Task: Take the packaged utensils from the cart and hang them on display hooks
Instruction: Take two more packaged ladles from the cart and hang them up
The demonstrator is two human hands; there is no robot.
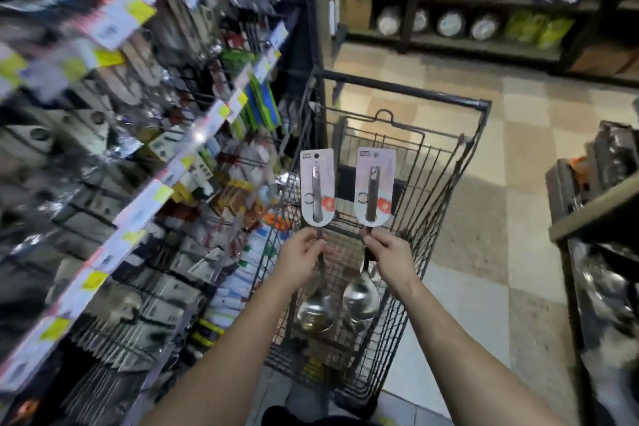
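Two packaged steel serving spoons stand upright over the black wire cart (pixel 408 95), each with a grey card on its handle. My left hand (pixel 300 259) grips the handle of the left spoon (pixel 317 185), whose bowl hangs low at the bottom. The right spoon (pixel 375 185) is held the same way by my right hand (pixel 389 254), bowl down. Both cards have a hang hole near the top. The display hooks (pixel 179 135) with hanging goods fill the wall to my left, blurred.
Price tags in white and yellow run along the hook rows (pixel 162 190). Shelves of plates (pixel 449 21) line the far wall. A shelf unit with metalware (pixel 601 218) stands at the right. Tiled floor (pixel 484 218) lies between the cart and that unit.
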